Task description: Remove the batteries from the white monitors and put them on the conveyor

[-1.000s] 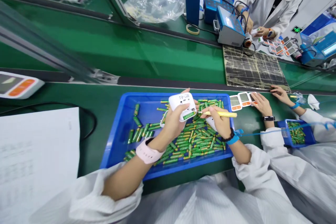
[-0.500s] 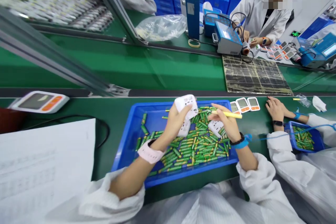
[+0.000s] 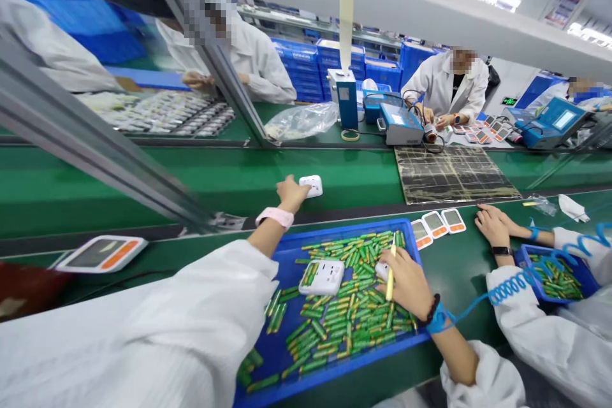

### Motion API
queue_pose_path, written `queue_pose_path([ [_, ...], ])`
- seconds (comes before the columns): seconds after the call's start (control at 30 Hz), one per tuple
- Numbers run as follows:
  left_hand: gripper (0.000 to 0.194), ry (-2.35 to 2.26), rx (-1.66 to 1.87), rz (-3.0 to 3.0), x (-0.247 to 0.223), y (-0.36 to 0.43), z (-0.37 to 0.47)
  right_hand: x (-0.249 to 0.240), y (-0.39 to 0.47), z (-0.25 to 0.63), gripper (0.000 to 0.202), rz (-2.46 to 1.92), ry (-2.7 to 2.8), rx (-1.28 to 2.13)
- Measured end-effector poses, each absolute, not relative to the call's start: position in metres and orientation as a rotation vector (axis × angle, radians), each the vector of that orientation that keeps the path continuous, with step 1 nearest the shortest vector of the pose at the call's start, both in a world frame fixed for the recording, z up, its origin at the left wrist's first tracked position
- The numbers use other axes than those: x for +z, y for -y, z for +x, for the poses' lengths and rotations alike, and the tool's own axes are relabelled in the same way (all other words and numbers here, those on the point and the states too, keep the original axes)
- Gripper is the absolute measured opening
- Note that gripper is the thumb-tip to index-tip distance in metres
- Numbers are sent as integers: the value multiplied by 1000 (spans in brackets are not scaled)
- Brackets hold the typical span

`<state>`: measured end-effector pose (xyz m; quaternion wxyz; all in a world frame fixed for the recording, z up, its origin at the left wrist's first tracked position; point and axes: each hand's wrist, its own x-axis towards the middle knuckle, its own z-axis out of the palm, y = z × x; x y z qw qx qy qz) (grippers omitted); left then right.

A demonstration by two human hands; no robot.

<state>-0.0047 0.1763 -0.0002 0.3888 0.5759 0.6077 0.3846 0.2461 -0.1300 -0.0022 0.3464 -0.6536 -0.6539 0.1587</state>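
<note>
My left hand (image 3: 291,194) reaches forward over the green belt and grips the edge of a white square device (image 3: 314,185), its back side up. I cannot tell whether the device touches the belt. My right hand (image 3: 406,282) is over the right part of a blue tray (image 3: 282,389), closed round a slim yellow tool (image 3: 391,275) with a thin pale tip pointing away from me. Under those fingers a second white device (image 3: 381,270) is partly hidden. Another white device (image 3: 322,277) lies on green batteries (image 3: 329,331) in the tray, with batteries in its open compartment.
Several orange-and-white display units (image 3: 435,224) lie right of the tray. A co-worker's hands (image 3: 495,226) rest near a small blue bin (image 3: 559,274) of batteries. A metal post (image 3: 95,115) slants at the left. A blue coiled cord (image 3: 516,280) runs from my right wrist.
My left hand has moved forward from above the tray to the belt with its white device. My right hand has lowered, and the yellow tool has turned from sideways to nearly upright in view.
</note>
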Motion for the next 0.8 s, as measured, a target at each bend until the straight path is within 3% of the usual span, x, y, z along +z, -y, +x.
queue_pose_path([
  [0.17,37,-1285,945,1557,5,-127,3,-39,119,165,32,-1858,1790,407],
  [0.33,34,-796,787,1579,-4,-38,15,-34,113,164,34,-2102,1813,399],
  [0.43,32,-735,744,1525,-10,-3,17,-23,109,167,31,-2137,1758,453],
  [0.67,56,-773,650,968,-18,26,22,8,90,149,34,-1419,1311,770],
  [0.8,45,-808,730,628,-6,18,18,9,83,132,32,-1147,1192,878],
])
